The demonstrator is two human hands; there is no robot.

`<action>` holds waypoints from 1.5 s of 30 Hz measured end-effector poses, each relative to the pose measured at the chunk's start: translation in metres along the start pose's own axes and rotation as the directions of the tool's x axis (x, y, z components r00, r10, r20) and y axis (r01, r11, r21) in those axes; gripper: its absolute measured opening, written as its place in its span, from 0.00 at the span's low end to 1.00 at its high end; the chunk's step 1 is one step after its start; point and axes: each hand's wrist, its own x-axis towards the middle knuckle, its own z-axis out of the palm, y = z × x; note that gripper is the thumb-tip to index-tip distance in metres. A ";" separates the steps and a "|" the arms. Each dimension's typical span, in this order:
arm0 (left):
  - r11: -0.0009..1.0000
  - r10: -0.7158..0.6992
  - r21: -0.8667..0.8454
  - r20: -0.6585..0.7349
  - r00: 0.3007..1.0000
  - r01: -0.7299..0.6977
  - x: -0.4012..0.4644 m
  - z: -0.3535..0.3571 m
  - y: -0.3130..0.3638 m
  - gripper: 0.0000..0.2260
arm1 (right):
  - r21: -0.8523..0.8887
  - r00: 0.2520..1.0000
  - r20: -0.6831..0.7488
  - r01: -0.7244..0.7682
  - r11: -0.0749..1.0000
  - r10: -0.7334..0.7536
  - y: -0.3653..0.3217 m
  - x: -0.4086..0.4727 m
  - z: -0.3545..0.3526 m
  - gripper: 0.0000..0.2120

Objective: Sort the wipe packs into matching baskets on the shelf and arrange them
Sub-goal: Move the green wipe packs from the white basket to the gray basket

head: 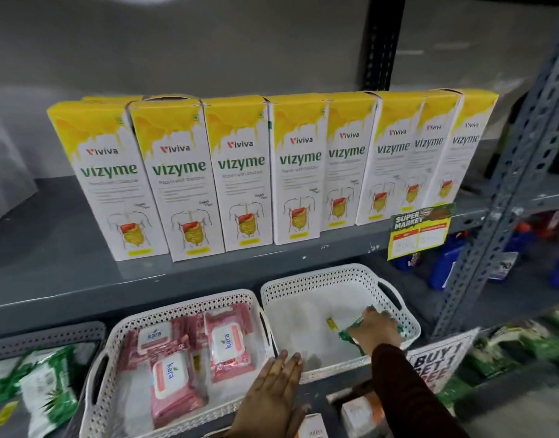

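Two white perforated baskets stand side by side on the lower shelf. The left basket (189, 306) holds several pink wipe packs (229, 341) with white lids. Inside the right basket (319, 276) my right hand (377, 327) grips a green wipe pack (351, 331) near the basket's right wall. My left hand (272, 396) lies flat, fingers together, on the front edge between the two baskets and holds nothing.
A grey basket (47, 335) at far left holds green and white packs (47, 384). A row of yellow and white boxes (240, 175) fills the upper shelf. A price tag (419, 232) hangs from its edge. A grey upright (505, 191) stands at right.
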 end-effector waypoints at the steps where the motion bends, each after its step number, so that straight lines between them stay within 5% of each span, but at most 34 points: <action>1: 1.000 -0.002 -0.001 0.000 1.000 0.002 0.001 -0.001 0.001 0.31 | -0.007 1.000 0.023 -0.004 1.000 0.005 0.002 0.002 -0.001 0.31; 7: 1.000 0.001 -0.011 0.034 0.999 -0.001 0.006 -0.004 0.005 0.30 | 0.020 0.983 0.181 0.014 1.000 -0.017 0.013 0.017 -0.002 0.49; 13: 0.997 -0.053 -0.056 0.059 0.997 0.056 0.000 -0.012 0.000 0.29 | 0.124 0.969 0.170 0.160 0.979 -0.180 0.006 0.016 -0.001 0.44; 18: 0.986 -0.152 -0.061 0.072 0.986 0.156 -0.030 -0.021 -0.018 0.30 | 0.235 0.959 0.053 0.258 0.937 -0.277 -0.016 -0.008 0.007 0.33; 22: 0.961 -0.273 -0.042 0.003 0.962 0.273 -0.080 -0.033 -0.055 0.28 | 0.367 0.922 -0.180 0.386 0.847 -0.342 -0.048 -0.026 -0.002 0.33; 26: 0.928 -0.371 0.008 -0.025 0.928 0.372 -0.138 -0.045 -0.107 0.29 | 0.401 0.811 -0.299 0.584 0.706 -0.502 -0.121 -0.066 -0.007 0.35; 31: 0.796 -0.602 0.040 -0.056 0.797 0.604 -0.229 -0.073 -0.173 0.29 | 0.446 0.617 -0.199 0.749 0.490 -0.762 -0.237 -0.155 0.043 0.34; 35: 0.683 -0.723 0.083 -0.065 0.688 0.726 -0.300 -0.093 -0.211 0.31 | 0.461 0.391 -0.097 0.833 0.307 -0.915 -0.319 -0.224 0.100 0.36; 42: 0.623 -0.779 0.115 0.002 0.627 0.774 -0.373 -0.095 -0.251 0.29 | 0.310 0.109 0.174 0.937 0.159 -0.979 -0.431 -0.321 0.167 0.36; 45: 0.618 -0.785 0.115 0.048 0.617 0.777 -0.383 -0.102 -0.260 0.30 | 0.234 0.059 0.248 0.965 0.119 -0.967 -0.464 -0.344 0.198 0.38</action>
